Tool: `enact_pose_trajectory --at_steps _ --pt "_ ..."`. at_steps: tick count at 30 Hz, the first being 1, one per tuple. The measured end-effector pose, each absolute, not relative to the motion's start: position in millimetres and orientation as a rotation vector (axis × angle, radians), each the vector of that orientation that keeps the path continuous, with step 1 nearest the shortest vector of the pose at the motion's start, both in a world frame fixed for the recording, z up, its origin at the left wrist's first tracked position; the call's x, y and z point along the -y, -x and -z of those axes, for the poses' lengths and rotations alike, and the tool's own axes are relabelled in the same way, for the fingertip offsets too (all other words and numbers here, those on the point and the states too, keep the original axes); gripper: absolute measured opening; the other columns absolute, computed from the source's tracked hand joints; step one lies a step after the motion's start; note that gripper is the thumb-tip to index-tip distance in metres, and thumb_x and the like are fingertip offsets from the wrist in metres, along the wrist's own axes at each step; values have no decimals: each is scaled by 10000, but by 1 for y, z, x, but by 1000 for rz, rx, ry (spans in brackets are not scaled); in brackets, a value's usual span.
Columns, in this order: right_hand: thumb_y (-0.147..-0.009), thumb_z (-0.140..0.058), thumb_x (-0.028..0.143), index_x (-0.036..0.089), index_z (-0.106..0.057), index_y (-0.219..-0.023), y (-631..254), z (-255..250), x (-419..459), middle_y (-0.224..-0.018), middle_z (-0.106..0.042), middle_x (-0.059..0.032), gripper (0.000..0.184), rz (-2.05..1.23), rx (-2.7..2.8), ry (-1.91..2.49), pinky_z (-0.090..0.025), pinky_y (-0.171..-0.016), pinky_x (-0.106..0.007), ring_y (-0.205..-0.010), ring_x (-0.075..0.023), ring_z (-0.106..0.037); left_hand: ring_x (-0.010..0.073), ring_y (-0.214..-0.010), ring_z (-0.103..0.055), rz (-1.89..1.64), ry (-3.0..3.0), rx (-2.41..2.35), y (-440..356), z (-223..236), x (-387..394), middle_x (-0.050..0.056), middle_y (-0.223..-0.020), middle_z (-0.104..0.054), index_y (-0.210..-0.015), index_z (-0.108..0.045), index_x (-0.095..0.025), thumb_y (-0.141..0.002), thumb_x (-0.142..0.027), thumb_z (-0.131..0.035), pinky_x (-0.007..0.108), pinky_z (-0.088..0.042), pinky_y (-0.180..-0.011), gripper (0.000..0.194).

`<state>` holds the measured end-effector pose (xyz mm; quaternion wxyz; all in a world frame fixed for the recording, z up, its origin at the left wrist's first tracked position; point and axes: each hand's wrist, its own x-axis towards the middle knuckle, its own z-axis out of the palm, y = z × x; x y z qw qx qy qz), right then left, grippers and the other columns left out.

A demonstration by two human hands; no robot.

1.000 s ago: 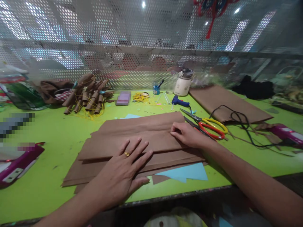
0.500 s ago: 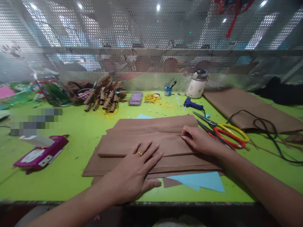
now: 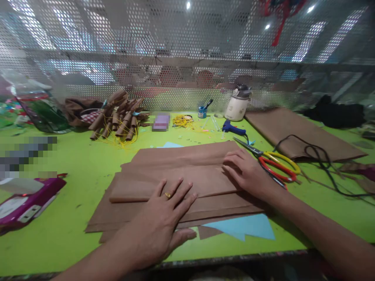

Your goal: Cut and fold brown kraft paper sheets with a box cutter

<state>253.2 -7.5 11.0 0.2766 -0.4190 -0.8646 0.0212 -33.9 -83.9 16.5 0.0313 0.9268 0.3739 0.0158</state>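
Landmark: our brown paper stack, on green table. Our left hand lies palm down on stack's near part, fingers spread apart, ring on one. Our right hand rests on stack's right part, fingers bent, thumb a little apart from fingertips; whether they pinch paper, we cannot tell. Blue paper pokes out at stack's near edge. Scissors lie just right of stack; blue glue gun, white bottle beyond it. Paper rolls with yellow string lie beyond stack, to left.
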Motion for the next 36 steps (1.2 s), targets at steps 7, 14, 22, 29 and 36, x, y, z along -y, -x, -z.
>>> enact_pose_trajectory --at_steps 7,14,22,29,36 --pt "-972 -453 298 159 -496 -1354 -218 -5 68 -1384 -552 -133 409 -126 2730 785 -266 -1134 -550 -1335 -284 -411 361 -1422 -276 -80 -2942 -1154 36 -7 83 81 -1576 -265 -1530 -196 -277 -941 -602 -363 591 -254 -1105 693" --pt "-975 -396 498 118 -335 -1479 -217 1 79 -1513 -395 -140 634 -272 2775 901 -158 -1192 -524 -1441 -266 -263 345 -1374 -367 -226 -3059 -1138 37 0 79 59 -1540 -355 -1515 -262 -283 -921 -616 -403 535 -283 -1079 695" --pt "-959 -402 542 89 -382 -1448 -220 -4 76 -1515 -387 -153 667 -299 2793 933 -123 -1201 -527 -1450 -264 -237 325 -1310 -437 -397 -3202 -1102 38 7 73 34 -1490 -443 -1481 -347 -300 -886 -643 -450 482 -257 -1049 694" --pt "-970 -396 520 77 -344 -1467 -238 -7 84 -1547 -339 -125 668 -158 2847 1069 -167 -1203 -497 -1457 -260 -217 316 -1278 -472 -423 -3245 -1095 43 16 72 59 -1468 -473 -1444 -426 -277 -875 -647 -468 468 -162 -1102 681" --pt "-966 -447 433 51 -508 -1343 -255 8 107 -1436 -498 -160 540 125 2538 1393 -318 -1137 -529 -1363 -298 -400 309 -1324 -432 -417 -3169 -1096 47 28 70 47 -1498 -433 -1486 -349 -290 -851 -666 -493 447 -101 -1159 751"
